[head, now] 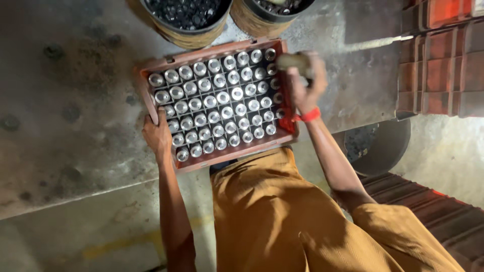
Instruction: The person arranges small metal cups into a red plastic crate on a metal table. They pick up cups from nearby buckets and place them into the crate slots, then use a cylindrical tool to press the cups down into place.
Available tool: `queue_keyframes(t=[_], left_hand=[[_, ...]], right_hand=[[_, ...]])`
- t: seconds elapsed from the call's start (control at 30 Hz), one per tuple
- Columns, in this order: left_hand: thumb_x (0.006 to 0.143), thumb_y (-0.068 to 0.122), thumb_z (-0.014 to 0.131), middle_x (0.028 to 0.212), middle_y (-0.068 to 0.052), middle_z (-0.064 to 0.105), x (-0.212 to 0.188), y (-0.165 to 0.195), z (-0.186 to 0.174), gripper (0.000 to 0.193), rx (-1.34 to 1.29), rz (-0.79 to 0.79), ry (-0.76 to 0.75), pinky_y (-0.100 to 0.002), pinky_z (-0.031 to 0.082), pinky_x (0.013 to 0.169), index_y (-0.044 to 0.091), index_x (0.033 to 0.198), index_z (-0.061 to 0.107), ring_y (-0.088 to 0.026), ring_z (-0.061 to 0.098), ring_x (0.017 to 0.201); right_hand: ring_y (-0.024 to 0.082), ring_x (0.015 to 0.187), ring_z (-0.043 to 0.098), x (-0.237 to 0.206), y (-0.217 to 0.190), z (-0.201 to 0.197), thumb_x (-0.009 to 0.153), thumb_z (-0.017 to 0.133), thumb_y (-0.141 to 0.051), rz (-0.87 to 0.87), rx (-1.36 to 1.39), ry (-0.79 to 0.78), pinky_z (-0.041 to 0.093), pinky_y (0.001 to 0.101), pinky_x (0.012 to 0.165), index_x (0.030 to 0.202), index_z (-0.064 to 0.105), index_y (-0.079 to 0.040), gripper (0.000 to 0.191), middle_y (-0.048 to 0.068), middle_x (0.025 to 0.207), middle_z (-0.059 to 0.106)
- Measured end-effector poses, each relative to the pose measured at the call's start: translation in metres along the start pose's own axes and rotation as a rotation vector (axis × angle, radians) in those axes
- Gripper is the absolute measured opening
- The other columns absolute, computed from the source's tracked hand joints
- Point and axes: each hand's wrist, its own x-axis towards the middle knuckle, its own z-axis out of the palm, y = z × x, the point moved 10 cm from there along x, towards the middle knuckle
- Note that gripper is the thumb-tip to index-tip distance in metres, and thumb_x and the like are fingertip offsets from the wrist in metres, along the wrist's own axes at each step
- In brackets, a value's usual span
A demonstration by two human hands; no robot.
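My left hand (157,135) grips the near-left rim of the red plastic crate (212,166) of open-mouthed glass bottles (217,98); my right hand (305,83), at three o'clock, is closed around a small blurred object. Best to keep the crate level. Dark tubs (189,22) at twelve o'clock, stained concrete floor (65,126) below, stacked crates (443,65) right
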Motion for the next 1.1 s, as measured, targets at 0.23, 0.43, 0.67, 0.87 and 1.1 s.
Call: queue_keyframes(t=[0.23, 0.43, 0.67, 0.87, 1.1], left_hand=[[0.095, 0.047, 0.067, 0.092, -0.029, 0.071, -0.001, -0.012, 0.006, 0.053, -0.045, -0.044, -0.037, -0.056, 0.049, 0.078, -0.004, 0.107, 0.069, -0.049, 0.068, 0.085], [0.095, 0.05, 0.067, 0.092, -0.03, 0.071, 0.001, -0.005, 0.009, 0.054, -0.032, 0.024, -0.015, -0.057, 0.05, 0.08, -0.003, 0.103, 0.07, -0.05, 0.068, 0.091], [0.095, 0.051, 0.066, 0.093, -0.03, 0.071, -0.001, 0.002, 0.005, 0.053, -0.001, -0.029, -0.015, -0.058, 0.049, 0.082, -0.002, 0.1, 0.069, -0.05, 0.068, 0.092], [0.094, 0.051, 0.066, 0.093, -0.03, 0.071, 0.002, -0.001, 0.007, 0.052, 0.017, -0.005, 0.006, -0.058, 0.049, 0.081, -0.001, 0.1, 0.07, -0.051, 0.067, 0.091], [0.094, 0.051, 0.066, 0.091, -0.03, 0.071, 0.001, -0.005, 0.012, 0.052, 0.002, -0.005, -0.009, -0.058, 0.05, 0.081, -0.001, 0.099, 0.071, -0.05, 0.068, 0.091]], right_hand=[[0.03, 0.118, 0.07, 0.02, 0.025, 0.023, 0.099, 0.078, -0.014, -0.036, 0.074, -0.01, 0.055, 0.0428, 0.103, 0.141, 0.058, 0.003, 0.049, 0.019, 0.13, 0.07], [0.036, 0.125, 0.066, 0.032, 0.021, 0.05, 0.099, 0.079, -0.013, -0.195, -0.07, -0.149, 0.049, 0.0493, 0.11, 0.14, 0.061, 0.002, 0.047, 0.022, 0.135, 0.067], [0.035, 0.118, 0.065, 0.028, 0.0, 0.079, 0.094, 0.082, -0.015, -0.268, -0.059, -0.205, 0.053, 0.0432, 0.103, 0.136, 0.066, -0.003, 0.046, 0.019, 0.129, 0.069], [0.034, 0.124, 0.067, 0.031, -0.008, 0.076, 0.097, 0.081, -0.013, -0.252, 0.103, -0.025, 0.053, 0.0451, 0.107, 0.137, 0.062, -0.001, 0.046, 0.019, 0.134, 0.068], [0.033, 0.122, 0.068, 0.026, -0.019, 0.084, 0.099, 0.079, -0.013, -0.155, 0.198, -0.126, 0.054, 0.0439, 0.107, 0.146, 0.056, 0.0, 0.053, 0.021, 0.134, 0.068]])
